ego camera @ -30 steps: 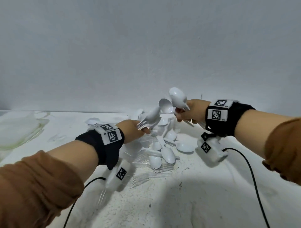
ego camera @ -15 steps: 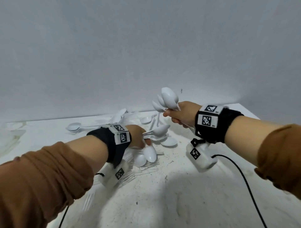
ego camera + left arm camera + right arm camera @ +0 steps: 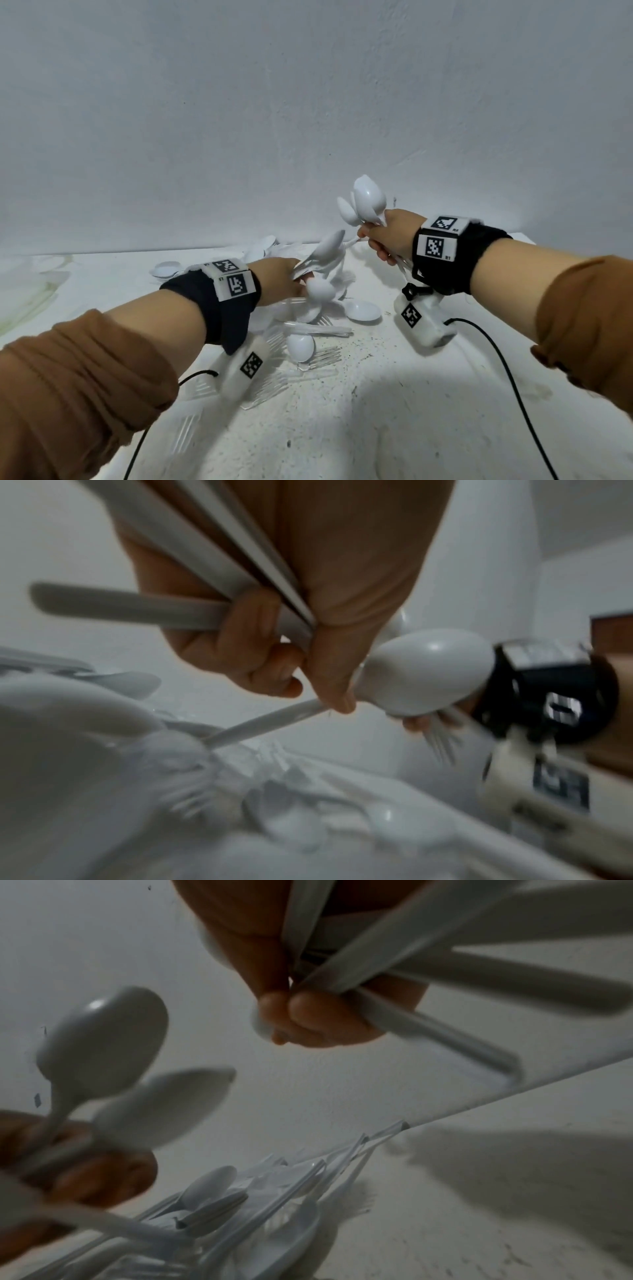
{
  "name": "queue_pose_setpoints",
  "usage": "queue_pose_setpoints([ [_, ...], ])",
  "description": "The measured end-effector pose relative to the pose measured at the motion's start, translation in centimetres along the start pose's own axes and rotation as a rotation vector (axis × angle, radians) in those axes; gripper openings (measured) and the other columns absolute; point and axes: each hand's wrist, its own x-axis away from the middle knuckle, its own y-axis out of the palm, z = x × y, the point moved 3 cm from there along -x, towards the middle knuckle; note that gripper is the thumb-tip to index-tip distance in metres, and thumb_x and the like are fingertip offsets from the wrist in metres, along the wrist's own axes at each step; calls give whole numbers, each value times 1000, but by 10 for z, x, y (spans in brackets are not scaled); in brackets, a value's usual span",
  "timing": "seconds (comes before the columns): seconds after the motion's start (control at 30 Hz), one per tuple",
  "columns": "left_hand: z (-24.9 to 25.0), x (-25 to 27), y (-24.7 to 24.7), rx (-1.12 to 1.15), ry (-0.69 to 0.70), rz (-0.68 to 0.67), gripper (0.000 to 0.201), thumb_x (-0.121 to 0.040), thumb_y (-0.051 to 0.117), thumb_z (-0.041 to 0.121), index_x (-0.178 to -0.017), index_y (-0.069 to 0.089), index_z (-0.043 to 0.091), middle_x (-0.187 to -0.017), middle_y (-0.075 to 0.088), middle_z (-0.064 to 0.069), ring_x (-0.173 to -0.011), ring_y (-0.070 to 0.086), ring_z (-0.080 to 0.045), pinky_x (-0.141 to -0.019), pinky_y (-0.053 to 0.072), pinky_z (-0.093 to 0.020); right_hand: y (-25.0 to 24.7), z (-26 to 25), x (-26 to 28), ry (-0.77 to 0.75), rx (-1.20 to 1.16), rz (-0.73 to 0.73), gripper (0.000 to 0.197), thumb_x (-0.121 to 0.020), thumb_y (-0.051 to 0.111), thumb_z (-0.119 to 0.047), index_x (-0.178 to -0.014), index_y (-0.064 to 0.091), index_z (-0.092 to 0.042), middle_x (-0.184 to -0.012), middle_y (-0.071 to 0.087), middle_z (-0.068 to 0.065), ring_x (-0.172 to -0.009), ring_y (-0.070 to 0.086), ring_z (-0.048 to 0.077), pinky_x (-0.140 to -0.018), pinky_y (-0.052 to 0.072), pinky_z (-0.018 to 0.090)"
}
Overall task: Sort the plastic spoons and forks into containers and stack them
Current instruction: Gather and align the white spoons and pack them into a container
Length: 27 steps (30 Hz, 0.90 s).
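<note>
Both hands hold white plastic spoons above a white table (image 3: 394,421). Nearest, clear forks (image 3: 318,356) lie scattered on the table under and beside the left forearm, hard to count against the white surface, with one loose spoon (image 3: 300,346) lying on them. Just beyond, the left hand (image 3: 279,278) hangs low over the pile of spoons and forks (image 3: 329,308), its fingers (image 3: 240,631) curled round several spoon handles; the left wrist view shows these handles crossing the palm and the thumb pressing one more spoon (image 3: 424,672) against them. Its bunch of spoons (image 3: 325,251) points up and toward the right hand. Higher and to the right, the right hand (image 3: 390,236) grips its own bundle of spoons (image 3: 366,202), bowls upward, handles fanning out below the fist in the right wrist view. Farther back more spoons (image 3: 263,248) lie near the grey wall (image 3: 308,102).
</note>
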Motion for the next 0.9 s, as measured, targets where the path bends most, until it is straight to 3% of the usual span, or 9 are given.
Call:
queue_pose_setpoints([
  [0.07,-5,6,-11,170,-64,29,24,-94,51,38,-111,55,21,-99,62,0,-85,58,-18,-76,44,-26,0,-2,-7,18,54,11,16,-94,49,-21,-81,53,-12,-63,45,1,-49,38,14,-43,31,22],
  [0.13,-10,10,-21,371,-94,93,15,-94,52,34,-95,53,20,-78,55,1,-63,48,-13,-60,40,-22,1,-4,-10,30,168,-4,21,-93,52,-29,-78,50,-15,-64,45,1,-49,38,13,-45,31,21],
  [0.2,-16,12,-29,548,-113,161,13,-94,53,29,-89,53,17,-68,48,1,-57,40,-11,-54,36,-19,4,-7,-14,11,354,-36,26,-91,56,-39,-79,49,-16,-65,46,1,-51,41,13,-46,32,22],
  [0.33,-25,15,-37,842,-123,259,15,-94,53,21,-81,55,14,-62,45,2,-51,39,-7,-48,33,-17,26,-15,-25,-101,665,-114,25,-85,63,-38,-92,56,-16,-79,52,3,-67,48,19,-55,36,23],
  [0.43,-31,14,-41,896,-142,311,18,-95,53,24,-79,53,14,-64,45,2,-53,38,-10,-50,33,-19,46,-18,-32,-197,808,-208,30,-85,64,-37,-104,65,-14,-91,60,6,-81,50,18,-72,37,22],
  [0.5,-36,13,-42,885,-173,348,22,-94,53,28,-77,53,15,-62,44,2,-52,37,-11,-51,33,-20,58,-21,-35,-249,864,-285,32,-85,65,-31,-113,66,-16,-102,65,6,-84,50,15,-74,36,20],
  [0.6,-41,12,-39,902,-202,365,21,-94,53,33,-86,58,14,-72,49,0,-59,40,-13,-56,34,-22,70,-22,-38,-290,1010,-349,37,-87,63,-28,-120,60,-12,-102,60,7,-84,46,16,-73,33,20],
  [0.73,-46,10,-34,898,-207,383,17,-96,48,33,-86,61,28,-82,53,2,-70,48,-14,-59,37,-22,83,-18,-43,-320,1082,-448,30,-84,65,-22,-114,62,-18,-100,63,4,-82,50,17,-73,38,21],
  [0.9,-45,9,-31,857,-196,371,22,-97,45,32,-85,61,25,-77,53,5,-62,51,-11,-62,38,-24,87,-14,-47,-360,1087,-485,23,-79,69,-21,-102,67,-24,-85,57,-3,-80,54,18,-72,42,23],
])
